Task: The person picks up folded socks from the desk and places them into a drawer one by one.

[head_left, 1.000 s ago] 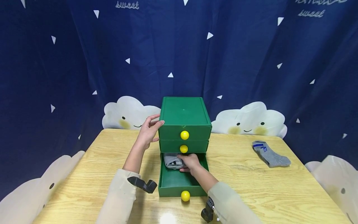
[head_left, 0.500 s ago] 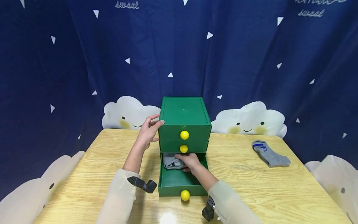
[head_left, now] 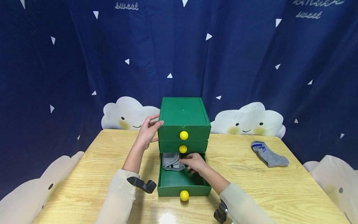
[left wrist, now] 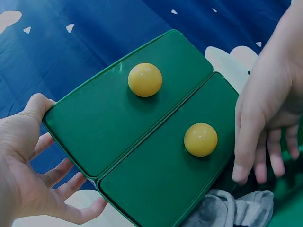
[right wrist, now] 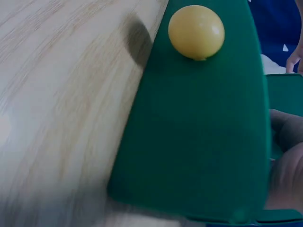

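Note:
A small green cabinet (head_left: pixel 184 112) with yellow ball knobs stands on the table, its bottom drawer (head_left: pixel 170 180) pulled out. A folded grey sock (head_left: pixel 170 162) with dark marks lies at the drawer's back left. My right hand (head_left: pixel 195 162) hovers inside the drawer just right of the sock; in the left wrist view its fingers hang loosely, apart from the fabric. Against the cabinet's upper left side rests my left hand (head_left: pixel 146 132), thumb near the front edge and fingers spread along the side. The right wrist view mostly shows the drawer front (right wrist: pixel 199 127).
Another grey sock (head_left: pixel 269 154) with blue marks lies flat at the right of the wooden table (head_left: pixel 237 186). The two upper drawers are closed. Behind the table hangs a dark blue curtain (head_left: pixel 179 46) with white clouds.
My right hand has let go of the folded sock and drawn back slightly to the right. The sock stays in the drawer. My left hand keeps its place on the cabinet.

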Demonstrator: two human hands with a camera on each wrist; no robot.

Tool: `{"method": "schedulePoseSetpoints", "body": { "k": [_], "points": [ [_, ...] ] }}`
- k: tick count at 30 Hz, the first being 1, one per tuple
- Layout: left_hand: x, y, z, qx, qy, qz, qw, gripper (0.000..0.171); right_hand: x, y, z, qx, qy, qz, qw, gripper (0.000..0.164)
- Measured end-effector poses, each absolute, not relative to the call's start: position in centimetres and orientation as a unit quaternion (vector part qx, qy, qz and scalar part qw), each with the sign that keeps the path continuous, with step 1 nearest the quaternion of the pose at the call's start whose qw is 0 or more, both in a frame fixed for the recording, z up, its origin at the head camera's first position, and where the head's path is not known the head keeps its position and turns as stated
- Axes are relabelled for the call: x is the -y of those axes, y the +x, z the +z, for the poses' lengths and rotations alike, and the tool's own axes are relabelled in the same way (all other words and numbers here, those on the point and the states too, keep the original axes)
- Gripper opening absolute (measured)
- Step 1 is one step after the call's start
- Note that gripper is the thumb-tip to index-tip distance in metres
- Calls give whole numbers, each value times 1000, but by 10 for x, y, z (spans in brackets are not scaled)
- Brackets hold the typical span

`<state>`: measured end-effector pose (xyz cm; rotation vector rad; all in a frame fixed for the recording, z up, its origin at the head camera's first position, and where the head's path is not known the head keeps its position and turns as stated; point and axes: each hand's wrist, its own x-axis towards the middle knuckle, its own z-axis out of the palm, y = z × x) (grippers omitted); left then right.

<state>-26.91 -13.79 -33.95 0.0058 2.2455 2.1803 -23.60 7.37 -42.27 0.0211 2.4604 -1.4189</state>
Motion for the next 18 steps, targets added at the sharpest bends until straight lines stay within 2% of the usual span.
{"method": "schedulePoseSetpoints", "body": {
  "k": [8, 18],
  "points": [
    [137, -269, -340, -716, -3, 698, 7, 49, -94, -228, -400, -854, -19, -495, 161, 41],
    [137, -270, -340, -713, -1, 701, 9, 49, -145, -224, -365, -859, -36, -490, 148, 41]
  ]
}}
